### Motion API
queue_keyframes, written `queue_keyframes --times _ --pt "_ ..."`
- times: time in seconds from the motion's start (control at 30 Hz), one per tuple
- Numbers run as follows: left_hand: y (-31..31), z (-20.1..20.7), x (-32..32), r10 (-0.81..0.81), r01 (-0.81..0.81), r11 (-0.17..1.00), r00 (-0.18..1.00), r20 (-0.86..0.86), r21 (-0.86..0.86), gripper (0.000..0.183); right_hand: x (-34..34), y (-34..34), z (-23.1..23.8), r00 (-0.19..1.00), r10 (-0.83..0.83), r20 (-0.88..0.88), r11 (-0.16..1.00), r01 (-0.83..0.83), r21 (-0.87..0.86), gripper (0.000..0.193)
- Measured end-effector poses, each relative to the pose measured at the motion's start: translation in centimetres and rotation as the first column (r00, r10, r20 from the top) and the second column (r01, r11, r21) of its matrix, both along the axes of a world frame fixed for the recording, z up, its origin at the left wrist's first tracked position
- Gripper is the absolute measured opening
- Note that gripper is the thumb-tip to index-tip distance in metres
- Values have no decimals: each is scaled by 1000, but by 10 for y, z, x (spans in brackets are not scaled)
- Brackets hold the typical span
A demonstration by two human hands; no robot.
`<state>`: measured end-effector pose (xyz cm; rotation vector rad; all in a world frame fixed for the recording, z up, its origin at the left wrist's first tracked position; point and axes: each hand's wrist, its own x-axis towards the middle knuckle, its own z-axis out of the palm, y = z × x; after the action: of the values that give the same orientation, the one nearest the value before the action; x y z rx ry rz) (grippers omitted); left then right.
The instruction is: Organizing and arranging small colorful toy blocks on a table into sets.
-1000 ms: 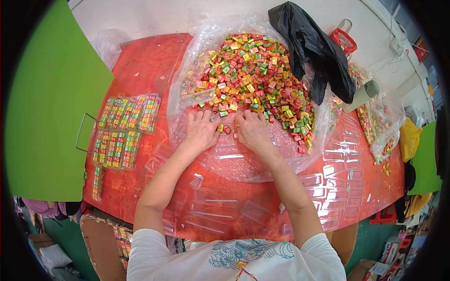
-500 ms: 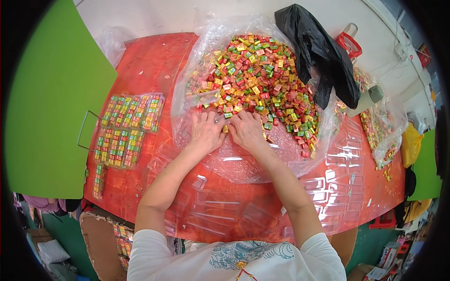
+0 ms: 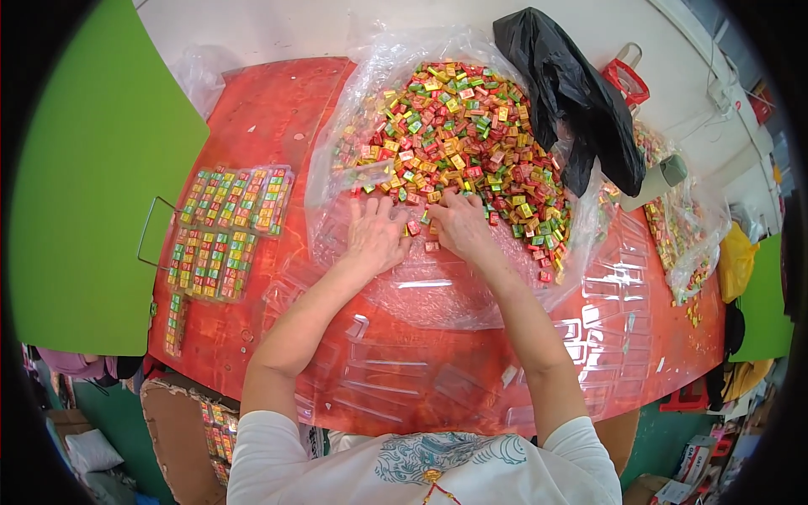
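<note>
My left hand (image 3: 376, 237) lies at the near edge of a big heap of small wrapped pieces (image 3: 467, 126) in red, yellow, green and orange. Its fingers are stretched forward and apart, just below a small clear plastic tray (image 3: 370, 175) resting against the heap. My right hand (image 3: 463, 227) is to its right, fingers spread and bent into the edge of the heap. Between the hands are a few loose pieces, one a reddish piece (image 3: 432, 247). What lies under the fingertips is hidden. The heap sits on an opened clear plastic bag (image 3: 421, 307).
Filled clear trays (image 3: 210, 265) stand at left on the red table (image 3: 269, 101). Empty clear trays (image 3: 619, 328) lie along the right and near side. A black plastic bag (image 3: 581, 101) drapes behind the heap; another bag of pieces (image 3: 686, 227) stands far right. A green panel (image 3: 93, 194) borders the left.
My right hand has moved right, away from the left hand, widening the gap between them. Loose pieces now lie in that gap, nearer to me. The left hand has barely moved.
</note>
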<state>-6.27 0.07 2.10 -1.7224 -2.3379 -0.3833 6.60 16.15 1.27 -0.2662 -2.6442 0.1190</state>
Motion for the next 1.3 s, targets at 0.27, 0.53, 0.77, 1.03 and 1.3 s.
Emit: queue_keyframes --times 0.27,0.53,0.77,1.03,1.3 --pt "3 -9 -2 -8 8 1000 1000 -10 7 33 -3 -8 5 1000 -17 16 994 19 -110 14" --pt "4 -9 -5 -2 2 1000 1000 -9 -13 42 3 -5 4 995 92 38 989 -87 -123 28" --pt "6 -9 -7 -17 17 999 1000 -13 -28 40 20 -3 2 1000 3 24 997 -1 -77 26" --pt "9 -9 -6 -51 50 998 998 -39 -25 46 15 -9 2 1000 2 18 996 -1 -94 24" --pt "1 1 -11 -18 19 995 1000 7 -98 52 36 -25 11 994 30 104 998 -24 -56 19"
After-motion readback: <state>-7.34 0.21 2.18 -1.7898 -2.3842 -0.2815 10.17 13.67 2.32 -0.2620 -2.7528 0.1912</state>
